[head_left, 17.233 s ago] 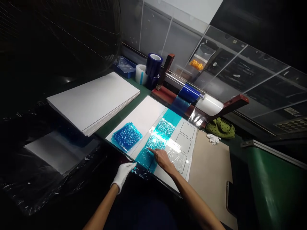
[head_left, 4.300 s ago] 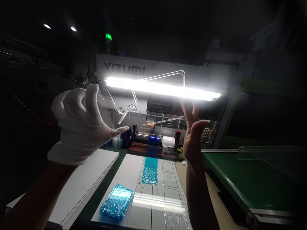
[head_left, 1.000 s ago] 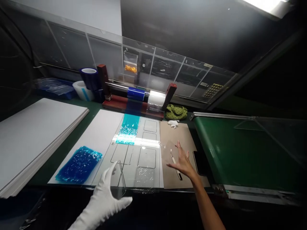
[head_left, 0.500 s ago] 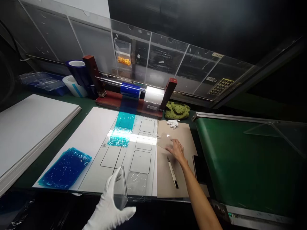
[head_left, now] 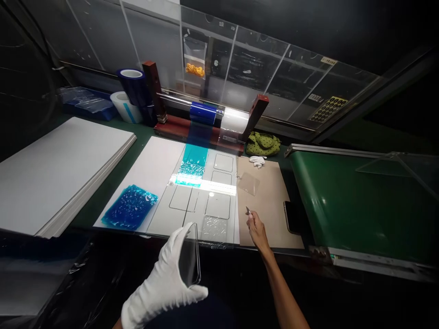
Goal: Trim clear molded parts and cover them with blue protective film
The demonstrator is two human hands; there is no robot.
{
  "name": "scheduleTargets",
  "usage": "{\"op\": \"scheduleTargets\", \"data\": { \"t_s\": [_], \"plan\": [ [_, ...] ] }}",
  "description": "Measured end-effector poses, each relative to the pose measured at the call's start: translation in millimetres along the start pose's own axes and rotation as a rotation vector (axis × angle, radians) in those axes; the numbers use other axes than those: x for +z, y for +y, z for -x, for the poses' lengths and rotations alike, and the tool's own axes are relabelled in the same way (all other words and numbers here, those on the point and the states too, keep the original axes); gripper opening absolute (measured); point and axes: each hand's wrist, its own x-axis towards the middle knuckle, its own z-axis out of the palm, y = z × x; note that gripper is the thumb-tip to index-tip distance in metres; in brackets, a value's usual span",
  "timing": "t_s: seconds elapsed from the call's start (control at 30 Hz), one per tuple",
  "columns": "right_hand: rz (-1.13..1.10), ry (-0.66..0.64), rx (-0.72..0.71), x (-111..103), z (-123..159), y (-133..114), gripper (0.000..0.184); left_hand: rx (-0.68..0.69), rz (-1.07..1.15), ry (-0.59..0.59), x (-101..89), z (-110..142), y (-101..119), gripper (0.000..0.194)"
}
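My left hand (head_left: 168, 269), in a white glove, grips a clear rectangular panel (head_left: 190, 256) by its edges, tilted up before the table's front edge. My bare right hand (head_left: 257, 230) is closed around a craft knife (head_left: 248, 211); its blade points away from me and the handle is mostly hidden. Just beyond the blade, a clear square sheet (head_left: 249, 183) lies on brown board (head_left: 274, 196). Between the hands is a glass plate (head_left: 164, 219) marked with black rectangles. Blue film (head_left: 196, 154) runs down from a roll (head_left: 203, 112) onto that plate.
Blue film pieces (head_left: 130, 208) are piled on the left, beside a stack of white sheets (head_left: 68, 169). A wooden roll stand (head_left: 174, 129) is at the back. A phone (head_left: 292, 217) lies beside the green belt (head_left: 356, 205). A green pouch (head_left: 263, 144) sits behind the board.
My right hand has left the clear square sheet, which now lies on the board, and has taken up the craft knife. My left hand still holds the panel. The view has shifted.
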Motion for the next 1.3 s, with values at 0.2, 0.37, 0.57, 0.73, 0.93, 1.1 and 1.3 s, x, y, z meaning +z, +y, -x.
{"op": "scheduleTargets", "data": {
  "t_s": [0.2, 0.37, 0.57, 0.73, 0.93, 1.1, 1.3],
  "plan": [
    [-0.554, -0.471, -0.3, -7, 130, -112, 0.037, 0.263, -0.221, -0.038, -19.3, 53, -24, 0.129],
    [-0.409, -0.473, -0.434, 6, 196, -156, 0.036, 0.363, -0.25, -0.048, -34.9, 92, -32, 0.127],
    [-0.385, -0.453, -0.476, 37, 225, -165, 0.072, 0.338, -0.205, -0.043, -43.2, 129, -40, 0.127],
    [-0.36, -0.439, -0.51, 48, 237, -171, 0.075, 0.342, -0.192, -0.041, -46.7, 143, -46, 0.126],
    [-0.383, -0.466, -0.517, 54, 245, -177, 0.072, 0.324, -0.199, -0.115, -55.3, 150, -47, 0.126],
    [-0.428, -0.484, -0.526, 59, 247, -178, 0.07, 0.339, -0.195, -0.118, -60.9, 150, -47, 0.124],
    [-0.485, -0.488, -0.527, 63, 250, -175, 0.068, 0.354, -0.183, -0.137, -63.9, 144, -46, 0.123]
  ]
}}
